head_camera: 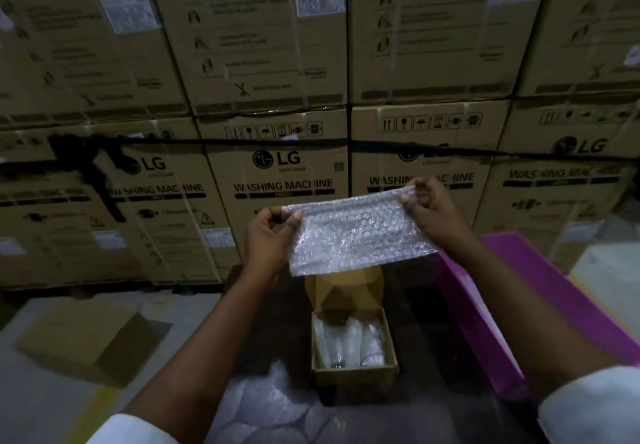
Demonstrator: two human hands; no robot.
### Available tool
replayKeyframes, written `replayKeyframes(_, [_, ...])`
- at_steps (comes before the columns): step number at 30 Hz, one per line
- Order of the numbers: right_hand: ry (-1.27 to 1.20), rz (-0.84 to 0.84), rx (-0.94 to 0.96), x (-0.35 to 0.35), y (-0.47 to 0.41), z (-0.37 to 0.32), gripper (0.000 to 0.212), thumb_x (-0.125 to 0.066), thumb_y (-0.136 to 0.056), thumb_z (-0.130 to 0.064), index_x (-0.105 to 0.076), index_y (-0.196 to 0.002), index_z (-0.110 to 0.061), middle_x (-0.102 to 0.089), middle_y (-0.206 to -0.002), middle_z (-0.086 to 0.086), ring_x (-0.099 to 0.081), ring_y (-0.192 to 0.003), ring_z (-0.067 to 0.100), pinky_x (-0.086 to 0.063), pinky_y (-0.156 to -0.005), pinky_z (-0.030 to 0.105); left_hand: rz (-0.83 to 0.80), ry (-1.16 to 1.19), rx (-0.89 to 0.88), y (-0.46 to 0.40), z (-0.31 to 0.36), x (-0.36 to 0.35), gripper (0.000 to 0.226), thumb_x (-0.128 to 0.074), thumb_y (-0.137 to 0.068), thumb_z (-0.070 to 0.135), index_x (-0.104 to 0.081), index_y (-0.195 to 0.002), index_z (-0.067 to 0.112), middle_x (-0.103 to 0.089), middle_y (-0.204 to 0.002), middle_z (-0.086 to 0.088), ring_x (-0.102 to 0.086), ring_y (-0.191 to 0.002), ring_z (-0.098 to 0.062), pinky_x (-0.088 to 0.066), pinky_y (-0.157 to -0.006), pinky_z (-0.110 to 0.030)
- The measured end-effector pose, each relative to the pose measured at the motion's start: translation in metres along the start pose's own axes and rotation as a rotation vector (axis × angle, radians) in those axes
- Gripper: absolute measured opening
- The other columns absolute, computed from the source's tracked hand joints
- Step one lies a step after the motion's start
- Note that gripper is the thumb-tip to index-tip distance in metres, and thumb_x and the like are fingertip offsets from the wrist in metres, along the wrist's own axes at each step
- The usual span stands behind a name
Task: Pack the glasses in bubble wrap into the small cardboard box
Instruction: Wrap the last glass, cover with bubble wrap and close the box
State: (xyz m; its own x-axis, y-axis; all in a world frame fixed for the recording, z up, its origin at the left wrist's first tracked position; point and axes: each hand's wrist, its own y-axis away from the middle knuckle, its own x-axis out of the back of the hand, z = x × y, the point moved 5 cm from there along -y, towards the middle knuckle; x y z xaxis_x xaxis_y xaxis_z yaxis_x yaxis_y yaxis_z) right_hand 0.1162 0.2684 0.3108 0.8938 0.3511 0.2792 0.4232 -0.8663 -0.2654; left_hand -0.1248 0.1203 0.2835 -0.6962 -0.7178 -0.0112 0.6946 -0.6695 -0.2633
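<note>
Both hands are up at chest height, stretching a rectangular sheet of bubble wrap (356, 232) flat between them. Left hand (268, 237) pinches the sheet's upper left corner, thumb in front, fingers curled behind. Right hand (433, 211) pinches the upper right corner the same way, fingers clamped on the edge. The sheet hangs taut and slightly tilted, right side higher.

Directly below it, the small cardboard box (353, 372) sits open on a dark work surface (436, 332), its lid flap (346, 287) standing up at the far side. Inside lie wrapped glasses (349, 343), side by side, looks like two or three; can't tell the exact count through the wrap. So the glasses are already in the box.

More loose bubble wrap (263, 405) lies on the surface just in front of the box. A pink tray or bin (491, 332) runs along the right. A closed plain carton (83, 336) sits on the floor to the left. The wall behind is stacked LG washing machine cartons (277, 173).

Step, as I read it: top padding. The sheet looks sized to cover the box opening, not to wrap another glass.

Next move likely calls for lowering the sheet over the box, maybe folding it once to fit the opening, laying it over the glasses without pressing hard, then closing the flap. The sheet is wider than the box, so the edges need tucking inside the walls or the lid won't seat.
</note>
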Motion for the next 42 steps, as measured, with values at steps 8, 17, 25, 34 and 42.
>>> replayKeyframes(8, [0.242, -0.026, -0.196, -0.025, 0.021, 0.113, 0.04, -0.061, -0.092, -0.026, -0.046, -0.129, -0.025, -0.061, -0.073, 0.005, -0.056, -0.058, 0.018, -0.044, -0.05, 0.026, 0.018, -0.176, 0.142, 0.02, -0.099, 0.019, 0.012, -0.072, -0.085, 0.014, -0.066, -0.095, 0.01, -0.071, -0.09, -0.008, -0.065, -0.084, -0.016, -0.054, -0.077, -0.033])
replayKeyframes(17, [0.437, -0.177, -0.237, -0.059, 0.056, 0.173, 0.027, -0.066, -0.088, -0.02, -0.059, -0.113, -0.014, -0.063, -0.075, -0.001, -0.063, -0.073, 0.016, -0.048, -0.067, 0.028, -0.172, -0.33, 0.274, 0.059, -0.189, 0.006, 0.023, -0.072, -0.082, 0.002, -0.061, -0.092, 0.019, -0.067, -0.087, -0.002, -0.065, -0.085, -0.02, -0.054, -0.078, -0.035])
replayKeyframes(25, [0.686, -0.372, -0.159, -0.096, 0.082, 0.207, 0.05, -0.058, -0.081, -0.039, -0.052, -0.126, -0.016, -0.059, -0.117, 0.012, -0.057, -0.106, 0.03, -0.049, -0.087, 0.037, -0.166, -0.393, 0.255, 0.072, -0.212, 0.0, 0.025, -0.066, -0.082, -0.005, -0.061, -0.089, 0.018, -0.065, -0.081, 0.008, -0.064, -0.081, -0.016, -0.049, -0.072, -0.023])
replayKeyframes(34, [0.699, -0.376, -0.516, -0.088, 0.083, 0.228, 0.025, -0.066, -0.08, -0.02, -0.067, -0.099, -0.004, -0.068, -0.101, 0.014, -0.065, -0.096, 0.028, -0.045, -0.071, 0.025, -0.318, -0.133, 0.234, 0.062, -0.181, 0.002, 0.011, -0.063, -0.087, -0.003, -0.06, -0.09, 0.006, -0.065, -0.085, -0.004, -0.062, -0.078, -0.005, -0.051, -0.071, -0.022])
replayKeyframes(42, [0.612, -0.258, -0.484, -0.077, 0.078, 0.205, 0.009, -0.066, -0.076, -0.012, -0.07, -0.083, -0.008, -0.071, -0.087, 0.008, -0.065, -0.085, 0.023, -0.049, -0.07, 0.027, -0.27, -0.08, 0.237, 0.057, -0.187, 0.017, 0.014, -0.065, -0.087, -0.003, -0.062, -0.095, 0.009, -0.069, -0.091, -0.006, -0.064, -0.084, -0.008, -0.052, -0.073, -0.022])
